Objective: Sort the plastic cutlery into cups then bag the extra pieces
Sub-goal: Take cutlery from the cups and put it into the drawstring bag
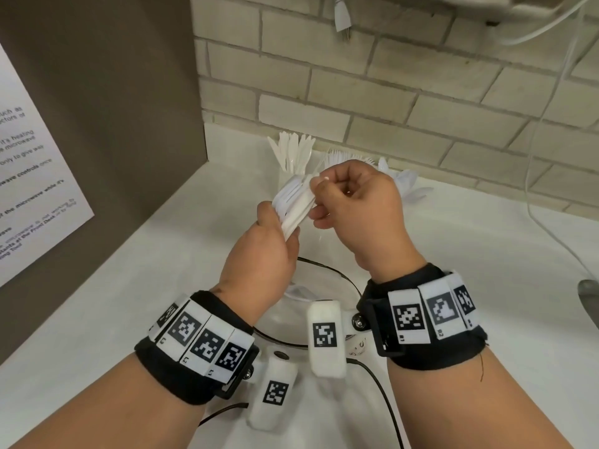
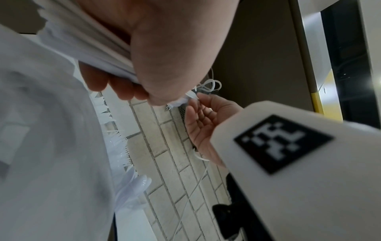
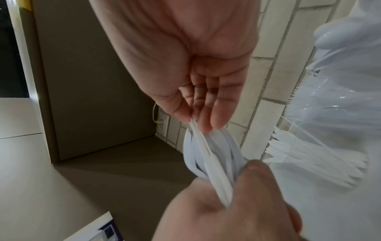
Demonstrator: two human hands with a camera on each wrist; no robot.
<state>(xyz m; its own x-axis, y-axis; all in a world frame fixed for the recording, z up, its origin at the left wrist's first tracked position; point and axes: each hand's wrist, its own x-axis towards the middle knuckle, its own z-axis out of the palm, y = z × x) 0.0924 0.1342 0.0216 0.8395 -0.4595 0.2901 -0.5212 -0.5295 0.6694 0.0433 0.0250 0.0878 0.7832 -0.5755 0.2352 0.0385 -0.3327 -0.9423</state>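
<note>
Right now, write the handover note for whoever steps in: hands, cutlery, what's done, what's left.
Left hand: grips a bundle of white plastic cutlery above the counter.
Right hand: pinches the top end of one piece in that bundle.
Cups at the brick wall already hold knives, forks and spoons.
A clear bag lies on the counter under the wrists; what it holds cannot be told.
Done: most pieces sorted into cups.
Left: deal with the held bundle, then bag the extras.
</note>
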